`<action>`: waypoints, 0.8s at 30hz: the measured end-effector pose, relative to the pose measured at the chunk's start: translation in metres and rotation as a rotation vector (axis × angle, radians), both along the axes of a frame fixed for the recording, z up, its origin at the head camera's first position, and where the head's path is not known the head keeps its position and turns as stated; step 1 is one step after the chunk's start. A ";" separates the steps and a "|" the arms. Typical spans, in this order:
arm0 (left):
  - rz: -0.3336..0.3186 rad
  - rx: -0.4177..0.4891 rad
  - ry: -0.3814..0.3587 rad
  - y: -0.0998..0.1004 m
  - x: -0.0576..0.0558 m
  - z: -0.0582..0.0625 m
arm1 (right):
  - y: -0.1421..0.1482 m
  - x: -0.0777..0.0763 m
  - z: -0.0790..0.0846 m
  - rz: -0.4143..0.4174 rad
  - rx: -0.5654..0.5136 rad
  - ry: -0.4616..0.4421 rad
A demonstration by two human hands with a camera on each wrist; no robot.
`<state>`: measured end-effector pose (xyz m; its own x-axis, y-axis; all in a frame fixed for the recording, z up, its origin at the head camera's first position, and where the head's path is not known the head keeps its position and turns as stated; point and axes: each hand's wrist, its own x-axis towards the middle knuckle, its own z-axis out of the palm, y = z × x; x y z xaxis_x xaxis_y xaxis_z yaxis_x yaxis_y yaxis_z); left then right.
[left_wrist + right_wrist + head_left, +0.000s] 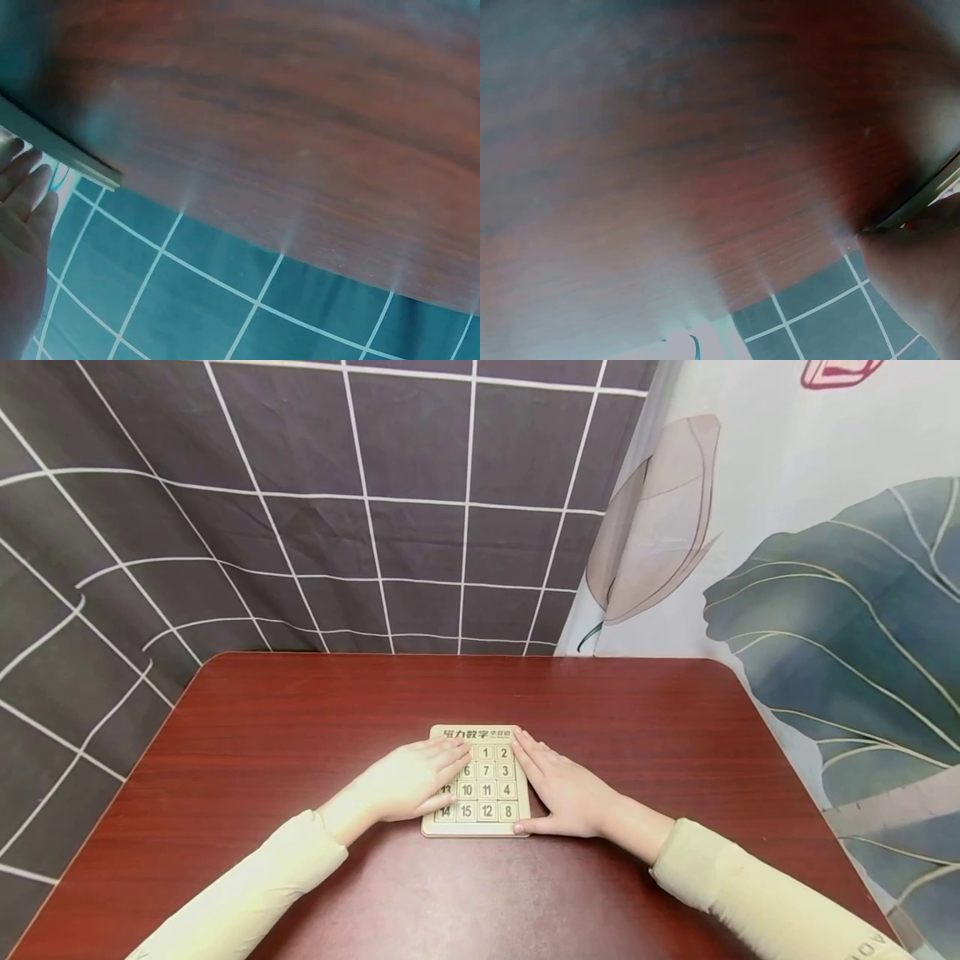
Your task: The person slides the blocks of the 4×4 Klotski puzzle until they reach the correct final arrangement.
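Observation:
A cream sliding number puzzle lies flat on the table, with dark Chinese lettering along its top edge and rows of numbered square tiles. Its bottom row reads 14, 15, 12, 8. The left hand rests over the puzzle's left side with extended fingers, hiding some tiles on that side. Along the right edge, the right hand touches the frame, fingers straight toward the top corner and thumb at the bottom corner. Both wrist views catch only part of the hand and the puzzle's side edge.
The reddish-brown wooden table has rounded far corners. Behind it hangs a dark grey curtain with a white grid. A white curtain with large leaf prints hangs at the right.

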<state>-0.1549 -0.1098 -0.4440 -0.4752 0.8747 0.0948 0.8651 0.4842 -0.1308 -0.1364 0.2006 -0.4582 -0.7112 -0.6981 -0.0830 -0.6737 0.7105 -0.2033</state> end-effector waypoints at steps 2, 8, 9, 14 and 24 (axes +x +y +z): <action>0.004 -0.009 0.004 -0.003 0.000 -0.001 | 0.000 0.000 0.001 -0.001 0.000 -0.003; 0.033 0.012 0.011 -0.018 0.003 -0.003 | 0.000 0.000 0.003 -0.006 0.003 -0.004; 0.036 0.016 0.012 -0.020 0.003 -0.003 | 0.000 -0.001 0.003 -0.005 0.004 -0.004; 0.028 0.032 0.024 -0.024 0.007 0.001 | -0.001 0.000 0.003 -0.001 0.000 -0.005; 0.017 0.000 -0.031 0.008 -0.002 0.007 | -0.001 0.000 -0.001 -0.002 0.006 -0.007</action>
